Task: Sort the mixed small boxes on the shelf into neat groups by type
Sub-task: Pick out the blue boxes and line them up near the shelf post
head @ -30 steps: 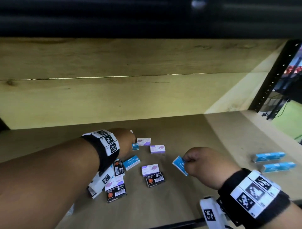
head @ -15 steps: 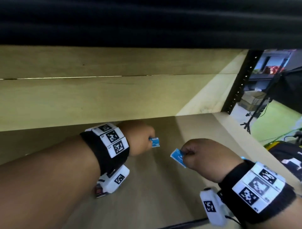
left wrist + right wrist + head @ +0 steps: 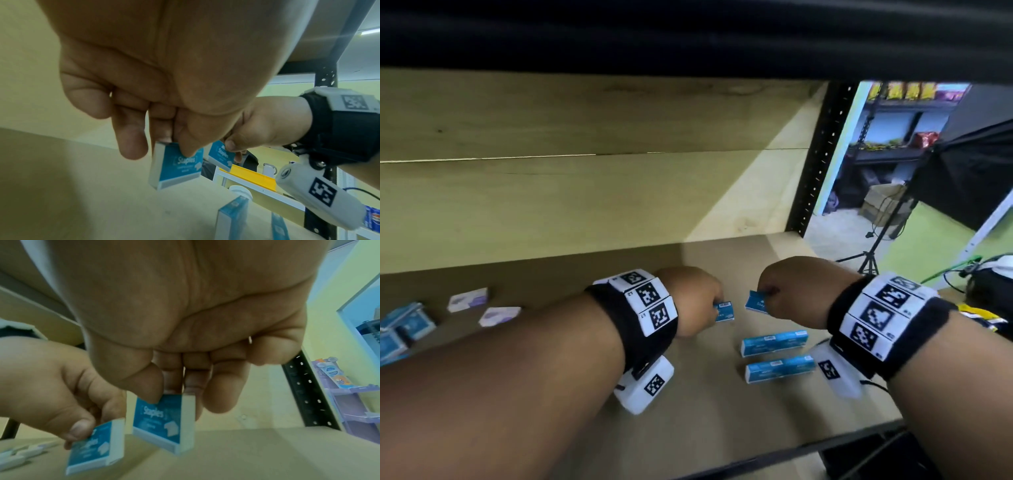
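Progress, judged from the head view: sorting is partly done. Two long blue-and-white cardboard boxes (image 3: 774,342) lie side by side, parallel, on the right end of the brown wooden shelf board (image 3: 551,421), the start of a blue group. Well apart, at the far left, sit two small white-and-purple boxes (image 3: 468,299) near each other, and a cluster of small blue boxes (image 3: 404,327) at the frame edge (blurred; I cannot count them or say whether they are stacked). Those still look loose, so grouping there appears unfinished.

Left hand (image 3: 693,301): fingers curled, thumb and fingertips (image 3: 186,146) pinching the top edge of a small blue-and-white cardboard box printed "Staples" (image 3: 176,164). The box hangs below the fingers, above the shelf; not touching it, as far as the left wrist view shows.

Right hand (image 3: 796,291): likewise curled, thumb (image 3: 141,386) in front and fingertips behind, pinching the top of a second small blue "Staples" box (image 3: 162,420). It hangs tilted, clear of the board.

The two held boxes sit close together but apart, just behind the pair of long blue boxes.

Likely next: set both down beside the long blue pair (same colour, though a different shape, so perhaps their own row).
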